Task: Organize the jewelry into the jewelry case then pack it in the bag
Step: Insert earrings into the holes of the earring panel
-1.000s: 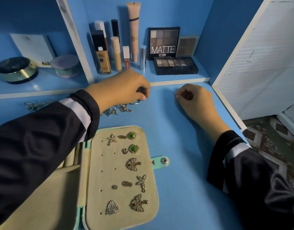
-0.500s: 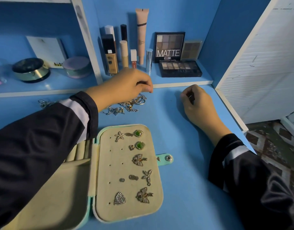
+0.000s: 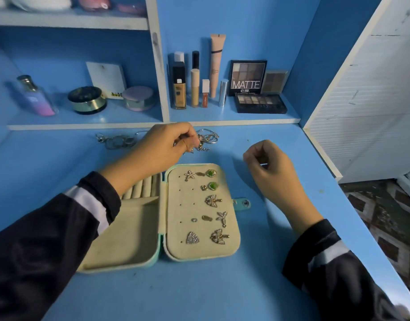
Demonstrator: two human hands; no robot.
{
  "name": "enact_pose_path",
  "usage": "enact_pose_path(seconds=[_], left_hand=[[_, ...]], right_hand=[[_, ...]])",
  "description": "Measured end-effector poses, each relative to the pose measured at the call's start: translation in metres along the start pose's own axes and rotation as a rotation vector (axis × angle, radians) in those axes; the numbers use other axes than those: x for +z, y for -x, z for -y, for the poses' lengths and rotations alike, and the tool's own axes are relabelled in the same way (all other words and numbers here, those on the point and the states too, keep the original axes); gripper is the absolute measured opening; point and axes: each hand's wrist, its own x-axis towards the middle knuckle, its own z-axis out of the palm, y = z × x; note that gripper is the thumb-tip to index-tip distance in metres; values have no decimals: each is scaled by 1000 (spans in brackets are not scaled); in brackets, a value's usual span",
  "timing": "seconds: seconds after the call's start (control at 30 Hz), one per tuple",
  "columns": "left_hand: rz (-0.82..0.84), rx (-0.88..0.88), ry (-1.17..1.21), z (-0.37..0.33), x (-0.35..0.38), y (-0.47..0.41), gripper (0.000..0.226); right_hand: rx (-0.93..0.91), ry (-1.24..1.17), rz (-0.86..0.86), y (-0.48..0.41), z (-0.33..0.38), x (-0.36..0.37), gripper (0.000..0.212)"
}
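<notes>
Blue table (image 3: 222, 286), blue shelf (image 3: 83, 126) behind it, white slatted panel (image 3: 373, 100) at right.

Shelf: upright palette (image 3: 248, 77) printed "MATTE", a flat dark palette (image 3: 260, 103) before it, a foundation bottle (image 3: 179, 89), slim tubes, a white box (image 3: 106, 78) reading "NUDE", two round compacts, a lilac-pink perfume bottle (image 3: 35, 96).

Case (image 3: 130, 239) lies open mid-table: mint shell, beige velvety lining, snap tab (image 3: 243, 203) at its right edge. Right panel (image 3: 181, 205) is punched with holes and holds earrings: starfish (image 3: 189, 175), two green stones, winged shapes, a triangle (image 3: 192, 237). Left half has ring rolls (image 3: 141, 188); the left sleeve (image 3: 60, 228) covers part of it.

Loose jewelry (image 3: 206, 140), gold and silver, lies beyond the case; silver rings (image 3: 117, 141) lie further left.

Left hand (image 3: 167, 144) pinches a piece of the loose jewelry at its fingertips. Right hand (image 3: 266, 161) is curled, apart from the case; whether it holds anything, cannot tell.
</notes>
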Motion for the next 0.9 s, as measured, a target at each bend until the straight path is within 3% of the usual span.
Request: enact_pose_path(seconds=[0.47, 0.67, 0.9], left_hand=[[-240, -63, -50, -35, 0, 110, 3], [-212, -122, 58, -35, 7, 128, 12], [-208, -133, 28, -37, 10, 135, 12]], right_hand=[[46, -108, -18, 94, 25, 16, 9], [33, -182, -57, 104, 22, 23, 8], [3, -249, -56, 109, 19, 23, 7]])
